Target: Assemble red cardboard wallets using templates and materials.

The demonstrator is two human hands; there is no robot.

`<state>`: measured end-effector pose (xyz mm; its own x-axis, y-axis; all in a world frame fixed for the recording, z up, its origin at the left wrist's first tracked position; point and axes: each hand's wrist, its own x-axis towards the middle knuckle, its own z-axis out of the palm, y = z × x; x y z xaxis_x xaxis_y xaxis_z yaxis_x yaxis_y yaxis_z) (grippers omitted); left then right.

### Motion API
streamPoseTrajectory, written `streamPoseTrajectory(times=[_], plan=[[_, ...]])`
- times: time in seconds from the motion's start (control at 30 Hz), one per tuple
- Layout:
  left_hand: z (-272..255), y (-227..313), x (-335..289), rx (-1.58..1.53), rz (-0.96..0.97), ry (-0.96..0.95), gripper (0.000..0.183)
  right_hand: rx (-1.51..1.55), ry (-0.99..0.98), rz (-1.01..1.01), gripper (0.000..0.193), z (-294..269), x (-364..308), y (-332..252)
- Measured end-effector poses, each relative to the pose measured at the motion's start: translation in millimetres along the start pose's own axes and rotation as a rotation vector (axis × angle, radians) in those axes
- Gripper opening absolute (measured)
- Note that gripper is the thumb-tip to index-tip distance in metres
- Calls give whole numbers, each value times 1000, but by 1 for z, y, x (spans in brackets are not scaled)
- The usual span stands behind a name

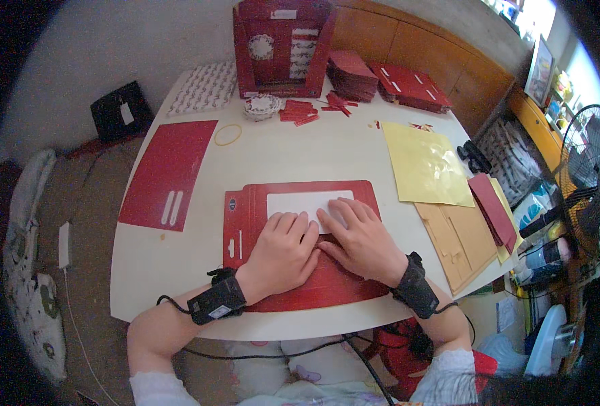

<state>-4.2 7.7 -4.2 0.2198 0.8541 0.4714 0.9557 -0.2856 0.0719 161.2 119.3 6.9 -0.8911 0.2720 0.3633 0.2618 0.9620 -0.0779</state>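
Observation:
A red flat card package (pixel 334 284) lies on the white table in front of me, with a hang hole in its left flap. On its upper part rests a white rectangular sheet (pixel 290 201), partly hidden under my fingers. My left hand (pixel 281 250) lies palm down, its fingertips on the lower left of the sheet. Beside it, my right hand (pixel 362 238) rests with spread fingers over the sheet's right part. The thumbs nearly meet below the sheet. Neither hand grips anything. Both wrists wear black strapped devices with cables.
Left is a red card sheet (pixel 168 172) near a rubber band (pixel 228 134). At the back stand a red box (pixel 276 84), a sticker roll (pixel 262 105) and red card stacks (pixel 412 88). Yellow paper (pixel 425 162) overlaps brown cardboard (pixel 456 243) at right, near a fan (pixel 588 183).

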Motion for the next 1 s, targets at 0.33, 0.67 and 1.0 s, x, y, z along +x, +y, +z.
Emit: streamPoseTrajectory(times=[0.33,0.67,1.0], plan=[[-1,1,1,-12,-13,-7,46,20,-7,-9,52,2,-1,0],[-2,1,2,-12,-15,-38,46,22,-3,0,49,3,1,-2],[3,5,2,50,-3,20,43,10,-18,-24,51,5,-1,-1]])
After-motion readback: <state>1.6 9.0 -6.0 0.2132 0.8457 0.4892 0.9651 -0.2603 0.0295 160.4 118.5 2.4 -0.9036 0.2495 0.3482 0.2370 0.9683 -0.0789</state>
